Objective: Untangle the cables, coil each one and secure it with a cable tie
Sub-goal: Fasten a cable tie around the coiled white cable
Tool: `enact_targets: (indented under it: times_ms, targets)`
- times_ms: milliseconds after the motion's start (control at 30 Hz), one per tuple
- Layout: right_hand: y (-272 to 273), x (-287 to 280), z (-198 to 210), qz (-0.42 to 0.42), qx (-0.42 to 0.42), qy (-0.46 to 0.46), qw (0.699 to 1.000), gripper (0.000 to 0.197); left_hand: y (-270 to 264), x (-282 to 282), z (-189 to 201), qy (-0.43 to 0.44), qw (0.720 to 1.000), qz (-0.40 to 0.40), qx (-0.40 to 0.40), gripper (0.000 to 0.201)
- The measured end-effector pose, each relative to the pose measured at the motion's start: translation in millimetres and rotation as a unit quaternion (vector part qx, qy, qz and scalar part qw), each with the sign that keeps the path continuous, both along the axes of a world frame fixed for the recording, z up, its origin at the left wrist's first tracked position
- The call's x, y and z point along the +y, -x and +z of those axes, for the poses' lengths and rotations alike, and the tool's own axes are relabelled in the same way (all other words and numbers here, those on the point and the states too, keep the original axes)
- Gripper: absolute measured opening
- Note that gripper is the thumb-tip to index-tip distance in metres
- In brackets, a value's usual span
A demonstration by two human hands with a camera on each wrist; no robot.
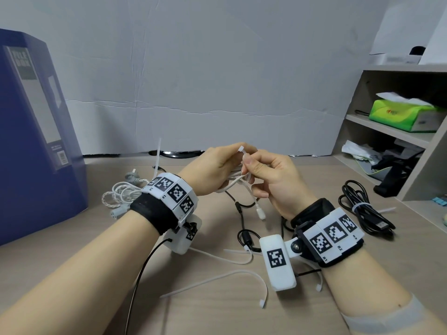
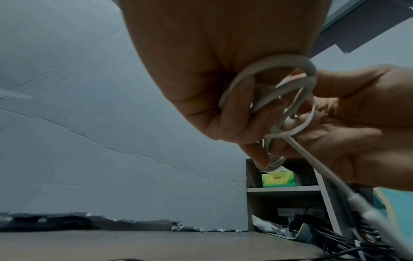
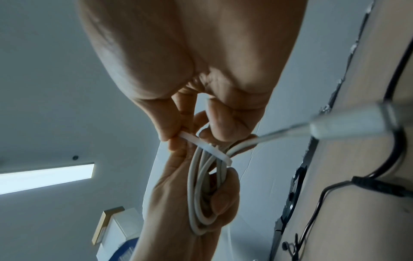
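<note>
1. White loose cable ties (image 1: 242, 274) lie on the table (image 1: 217, 317) nearest the viewer, in front of the white cable coil.
2. Above them, the left hand (image 1: 215, 170) has its fingers curled round the white cable coil (image 3: 201, 190), held over the table.
3. Just right of the coil, the right hand (image 1: 271, 175) pinches the white cable tie (image 3: 208, 150) wrapped round its strands.
4. Right of the coil lies a black tied cable (image 1: 362, 213).
5. Left of the coil sits a white tied bundle (image 1: 123, 192), and beyond it a blue file box (image 1: 36, 131).
</note>
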State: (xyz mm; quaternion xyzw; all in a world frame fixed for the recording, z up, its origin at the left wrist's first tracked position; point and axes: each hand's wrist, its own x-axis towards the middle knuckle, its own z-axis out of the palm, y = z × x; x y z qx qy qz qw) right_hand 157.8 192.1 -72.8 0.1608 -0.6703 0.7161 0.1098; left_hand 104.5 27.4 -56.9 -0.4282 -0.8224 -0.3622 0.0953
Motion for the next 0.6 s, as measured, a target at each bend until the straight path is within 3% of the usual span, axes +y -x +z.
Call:
enact_targets:
  times_ms: [100, 267, 600]
  targets:
    - [1.4, 2.7, -0.7, 0.015, 0.002, 0.013, 1.0, 0.028, 0.1, 0.5, -0.6, -0.005, 1.0, -0.008, -0.018, 0.034]
    - [1.4, 0.5, -2.1, -0.037, 0.014, -0.045, 0.998, 0.025, 1.2, 2.4, -3.1, -0.023, 0.999, -0.013, -0.03, 0.031]
    - [-1.0, 2.1, 1.2, -0.028, 0.021, -0.019, 0.999, 0.017, -2.7, 3.0, 1.5, -0.02, 0.999, -0.015, -0.029, 0.031]
